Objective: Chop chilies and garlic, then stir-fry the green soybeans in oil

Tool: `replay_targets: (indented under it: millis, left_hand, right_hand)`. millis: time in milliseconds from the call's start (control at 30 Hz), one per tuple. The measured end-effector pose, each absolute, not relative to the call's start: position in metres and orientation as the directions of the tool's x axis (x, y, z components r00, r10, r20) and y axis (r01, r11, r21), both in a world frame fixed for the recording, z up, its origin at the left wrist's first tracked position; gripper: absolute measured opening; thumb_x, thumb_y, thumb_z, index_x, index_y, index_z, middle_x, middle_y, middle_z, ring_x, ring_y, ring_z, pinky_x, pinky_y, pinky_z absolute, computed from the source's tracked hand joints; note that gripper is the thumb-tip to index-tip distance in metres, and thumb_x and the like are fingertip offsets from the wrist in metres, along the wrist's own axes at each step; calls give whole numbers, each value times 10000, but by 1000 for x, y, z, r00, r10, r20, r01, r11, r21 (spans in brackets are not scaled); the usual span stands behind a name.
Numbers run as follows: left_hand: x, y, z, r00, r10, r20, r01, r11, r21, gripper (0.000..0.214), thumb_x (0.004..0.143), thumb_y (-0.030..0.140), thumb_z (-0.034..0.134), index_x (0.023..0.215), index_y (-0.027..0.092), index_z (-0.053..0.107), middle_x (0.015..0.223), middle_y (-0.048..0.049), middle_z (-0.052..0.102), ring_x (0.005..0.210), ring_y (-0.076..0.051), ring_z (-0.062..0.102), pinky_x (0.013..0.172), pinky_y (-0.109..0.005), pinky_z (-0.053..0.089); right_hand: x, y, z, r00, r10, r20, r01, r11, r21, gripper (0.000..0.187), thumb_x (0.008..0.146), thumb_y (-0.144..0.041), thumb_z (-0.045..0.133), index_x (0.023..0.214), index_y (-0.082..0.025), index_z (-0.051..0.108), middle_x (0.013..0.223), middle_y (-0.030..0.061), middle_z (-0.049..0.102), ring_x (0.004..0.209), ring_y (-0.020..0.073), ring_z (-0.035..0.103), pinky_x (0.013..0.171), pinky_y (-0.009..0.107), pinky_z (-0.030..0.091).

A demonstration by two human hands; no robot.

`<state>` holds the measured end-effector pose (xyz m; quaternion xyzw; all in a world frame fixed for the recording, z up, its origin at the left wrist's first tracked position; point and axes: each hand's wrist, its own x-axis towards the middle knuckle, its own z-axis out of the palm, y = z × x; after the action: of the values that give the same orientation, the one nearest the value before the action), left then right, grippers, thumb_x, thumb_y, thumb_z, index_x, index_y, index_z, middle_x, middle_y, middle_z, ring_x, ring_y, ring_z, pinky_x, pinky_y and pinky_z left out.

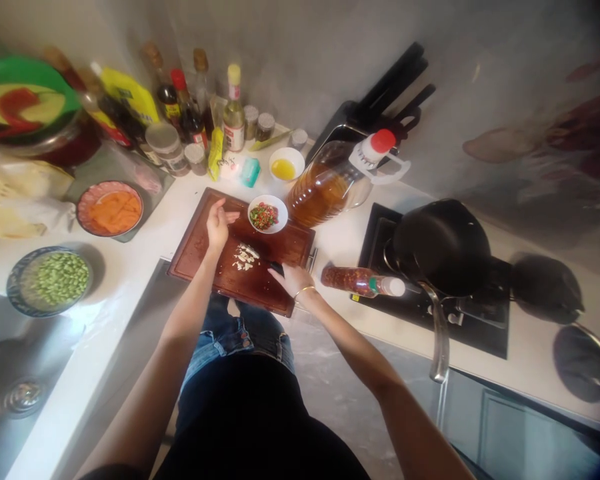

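Observation:
On a brown wooden cutting board (200, 230) lies a small heap of chopped white pieces that look like garlic (244, 261). My right hand (295, 279) grips the dark handle of a knife (253, 251), whose blade sits low by the heap. Over the board's left part, my left hand (220, 223) is raised with its fingers stretched out, holding nothing. A white bowl of chopped red and green chili (266, 217) rests at the board's far edge, right of my left hand.
Behind the board stand a bowl of yellow liquid (283, 167) and a large oil jug (325, 183). A chili flake bottle (355, 281) and a black pot (440, 247) on the stove are at right. Carrot (113, 212) and green bean (60, 280) bowls stand left, near the sink (10, 360).

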<state>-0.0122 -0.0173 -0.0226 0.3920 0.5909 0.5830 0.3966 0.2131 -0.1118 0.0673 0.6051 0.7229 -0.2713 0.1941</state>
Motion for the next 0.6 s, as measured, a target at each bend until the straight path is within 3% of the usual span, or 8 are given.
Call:
replay_targets:
  millis: [133, 300, 500, 600]
  left_hand:
    - [-2, -8, -31, -283, 957, -60, -4, 61, 998, 447, 969, 490, 385, 1230, 165, 547, 728, -48, 738, 669, -151, 715, 655, -282, 577]
    - [-3, -17, -33, -204, 979, 9, 170, 26, 985, 456, 968, 480, 396, 1244, 157, 561, 699, -31, 735, 667, -145, 705, 734, -295, 575]
    - [-9, -32, -29, -375, 927, 8, 112, 37, 993, 519, 989, 489, 323, 1334, 129, 465, 748, -56, 743, 696, -152, 711, 721, -301, 574]
    - [-7, -35, -24, -352, 935, 47, 179, 17, 984, 489, 986, 483, 340, 1300, 151, 513, 732, -46, 739, 696, -151, 712, 739, -297, 574]
  right_hand:
    - [200, -139, 54, -106, 749, -655, 989, 12, -146, 516, 989, -565, 320, 1098, -181, 646, 996, 137, 738, 919, 240, 717, 789, 302, 516]
    - [189, -156, 33, -31, 727, -685, 992, -59, -108, 506, 1005, -524, 303, 1158, -164, 624, 1000, 154, 735, 942, 254, 716, 789, 321, 523]
    - [202, -139, 38, -112, 759, -642, 993, 54, -109, 543, 970, -612, 309, 1119, -195, 624, 961, 136, 739, 922, 265, 717, 780, 336, 522]
    - [207, -134, 34, -89, 747, -659, 996, 52, -75, 523, 985, -579, 316, 1147, -175, 607, 989, 142, 738, 939, 252, 715, 785, 314, 517]
